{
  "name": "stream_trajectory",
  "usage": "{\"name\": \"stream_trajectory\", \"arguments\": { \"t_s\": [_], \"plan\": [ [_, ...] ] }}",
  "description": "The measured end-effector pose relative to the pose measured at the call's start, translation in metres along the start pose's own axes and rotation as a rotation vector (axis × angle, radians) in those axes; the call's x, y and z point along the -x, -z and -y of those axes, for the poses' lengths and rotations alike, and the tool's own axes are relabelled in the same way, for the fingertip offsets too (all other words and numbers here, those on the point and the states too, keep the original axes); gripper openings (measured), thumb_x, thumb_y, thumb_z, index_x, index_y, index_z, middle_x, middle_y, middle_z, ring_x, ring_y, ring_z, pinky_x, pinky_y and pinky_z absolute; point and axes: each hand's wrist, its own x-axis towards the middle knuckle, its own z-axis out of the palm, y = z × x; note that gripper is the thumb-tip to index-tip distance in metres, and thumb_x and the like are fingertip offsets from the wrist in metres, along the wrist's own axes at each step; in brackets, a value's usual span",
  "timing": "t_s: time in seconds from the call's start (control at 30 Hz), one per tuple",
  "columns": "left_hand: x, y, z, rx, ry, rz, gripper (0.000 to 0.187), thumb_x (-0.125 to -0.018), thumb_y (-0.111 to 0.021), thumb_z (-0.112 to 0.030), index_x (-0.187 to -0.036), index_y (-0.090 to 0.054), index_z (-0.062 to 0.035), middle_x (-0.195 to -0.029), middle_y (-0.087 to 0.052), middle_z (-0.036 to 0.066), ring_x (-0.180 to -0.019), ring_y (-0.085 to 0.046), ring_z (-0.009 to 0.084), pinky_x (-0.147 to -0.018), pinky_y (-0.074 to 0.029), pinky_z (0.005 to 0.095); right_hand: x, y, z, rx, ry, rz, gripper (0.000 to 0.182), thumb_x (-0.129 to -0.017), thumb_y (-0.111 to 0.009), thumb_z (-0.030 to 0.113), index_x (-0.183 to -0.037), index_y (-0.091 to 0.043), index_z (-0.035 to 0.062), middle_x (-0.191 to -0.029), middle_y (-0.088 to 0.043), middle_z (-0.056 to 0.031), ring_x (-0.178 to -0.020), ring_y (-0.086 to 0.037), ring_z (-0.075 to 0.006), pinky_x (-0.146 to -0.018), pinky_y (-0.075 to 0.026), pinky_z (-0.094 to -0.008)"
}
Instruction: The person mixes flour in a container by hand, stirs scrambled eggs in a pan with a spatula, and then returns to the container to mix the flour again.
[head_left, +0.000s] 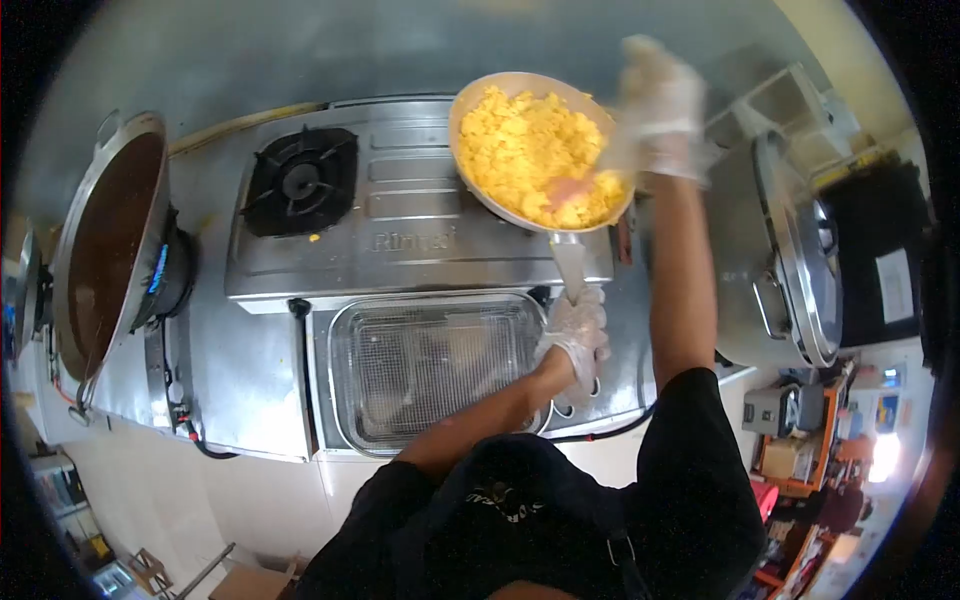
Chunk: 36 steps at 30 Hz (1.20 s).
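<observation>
My left hand [575, 330], in a clear plastic glove, is wrapped round the handle of a frying pan [468, 100]. The pan stands over the right side of a steel gas stove [410, 235] and holds yellow scrambled egg [520, 145]. My right hand [662, 100], also gloved, is raised at the pan's right edge and smeared by motion. A blurred spatula [575, 188] reaches from beside it into the egg. The fingers of my right hand cannot be made out clearly.
On the stove's left is a bare black burner [300, 182]. A wire basket [440, 370] lies in front of the stove. A large pan of brown liquid [105, 245] stands far left, and a big lidded steel pot [745, 260] stands on the right.
</observation>
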Motion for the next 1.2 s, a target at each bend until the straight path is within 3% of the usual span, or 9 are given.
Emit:
{"name": "stream_trajectory", "arguments": {
  "t_s": [0.07, 0.27, 0.4, 0.53, 0.67, 0.77, 0.87, 1.03, 1.2],
  "plan": [
    [-0.006, 0.004, 0.007, 0.032, 0.014, 0.026, 0.006, -0.087, -0.050, -0.019, -0.082, -0.048, -0.0161, -0.054, -0.041, -0.004, -0.035, -0.039, 0.0124, -0.030, -0.031, 0.0301, 0.007, -0.003, -0.033, 0.882, 0.789, 0.126, 0.013, -0.074, -0.058, 0.018, -0.073, -0.058, 0.0044, -0.067, -0.057, -0.0038, -0.067, -0.058, -0.0218, -0.064, -0.049, -0.0367],
    [-0.004, -0.004, 0.003, -0.068, -0.035, -0.064, 0.017, -0.090, -0.049, -0.027, -0.081, -0.049, -0.0128, -0.053, -0.038, -0.004, -0.036, -0.035, 0.0112, -0.032, -0.030, 0.0280, -0.009, 0.020, 0.092, 0.227, -0.186, 0.291, 0.037, -0.082, -0.055, 0.040, -0.068, -0.051, 0.0062, -0.056, -0.042, -0.0017, -0.052, -0.043, -0.0161, -0.050, -0.039, -0.0339],
    [-0.003, -0.005, 0.003, -0.082, -0.001, -0.073, 0.015, -0.090, -0.050, -0.026, -0.083, -0.049, -0.0124, -0.054, -0.039, -0.004, -0.036, -0.035, 0.0112, -0.033, -0.029, 0.0282, 0.018, -0.008, -0.050, 0.708, 0.504, 0.136, 0.010, -0.072, -0.059, 0.016, -0.077, -0.056, 0.0078, -0.064, -0.056, -0.0111, -0.062, -0.057, -0.0272, -0.059, -0.046, -0.0374],
    [0.001, -0.003, 0.001, -0.086, 0.005, -0.084, 0.015, -0.090, -0.051, -0.026, -0.084, -0.049, -0.0121, -0.054, -0.039, -0.004, -0.036, -0.034, 0.0111, -0.034, -0.030, 0.0278, -0.003, 0.022, 0.079, 0.453, -0.013, 0.291, 0.033, -0.078, -0.062, 0.036, -0.074, -0.050, 0.0051, -0.059, -0.046, -0.0029, -0.057, -0.048, -0.0178, -0.054, -0.043, -0.0343],
    [-0.001, -0.005, 0.002, -0.059, -0.050, -0.045, 0.016, -0.089, -0.051, -0.026, -0.083, -0.049, -0.0118, -0.055, -0.039, -0.004, -0.036, -0.034, 0.0111, -0.035, -0.030, 0.0279, -0.021, 0.041, -0.031, 0.947, 0.865, 0.206, 0.011, -0.073, -0.056, 0.022, -0.080, -0.059, 0.0125, -0.071, -0.061, -0.0090, -0.070, -0.060, -0.0257, -0.064, -0.048, -0.0354],
    [-0.005, 0.000, 0.006, -0.018, -0.054, 0.010, 0.015, -0.088, -0.051, -0.026, -0.085, -0.049, -0.0111, -0.056, -0.040, -0.003, -0.037, -0.035, 0.0111, -0.034, -0.031, 0.0277, 0.001, 0.016, -0.027, 1.284, 0.376, 0.224, 0.019, -0.070, -0.059, 0.021, -0.088, -0.061, 0.0127, -0.079, -0.063, -0.0059, -0.076, -0.061, -0.0221, -0.069, -0.049, -0.0307],
    [-0.004, 0.000, 0.000, -0.049, 0.003, -0.001, 0.009, -0.086, -0.052, -0.020, -0.089, -0.046, -0.0141, -0.055, -0.038, -0.003, -0.036, -0.036, 0.0122, -0.031, -0.033, 0.0295, -0.039, 0.042, -0.045, 1.629, 0.669, 0.246, 0.024, -0.068, -0.060, 0.017, -0.092, -0.063, 0.0143, -0.083, -0.064, -0.0053, -0.079, -0.062, -0.0213, -0.070, -0.049, -0.0308],
    [-0.005, 0.007, 0.001, 0.040, 0.079, 0.003, 0.012, -0.087, -0.052, -0.024, -0.088, -0.048, -0.0125, -0.055, -0.040, -0.004, -0.036, -0.037, 0.0116, -0.031, -0.031, 0.0285, -0.007, 0.067, -0.030, -0.168, -0.264, -0.280, 0.016, -0.069, -0.064, 0.011, -0.084, -0.066, 0.0068, -0.072, -0.061, -0.0082, -0.067, -0.060, -0.0233, -0.057, -0.047, -0.0319],
    [-0.010, -0.001, 0.004, 0.031, 0.085, -0.050, 0.017, -0.088, -0.053, -0.026, -0.095, -0.047, -0.0108, -0.055, -0.040, -0.003, -0.036, -0.037, 0.0105, -0.031, -0.033, 0.0268, 0.033, 0.035, -0.035, -0.136, -0.078, -0.204, 0.019, -0.069, -0.070, 0.020, -0.078, -0.062, 0.0058, -0.063, -0.053, -0.0004, -0.060, -0.054, -0.0163, -0.054, -0.043, -0.0295]
  ]
}}
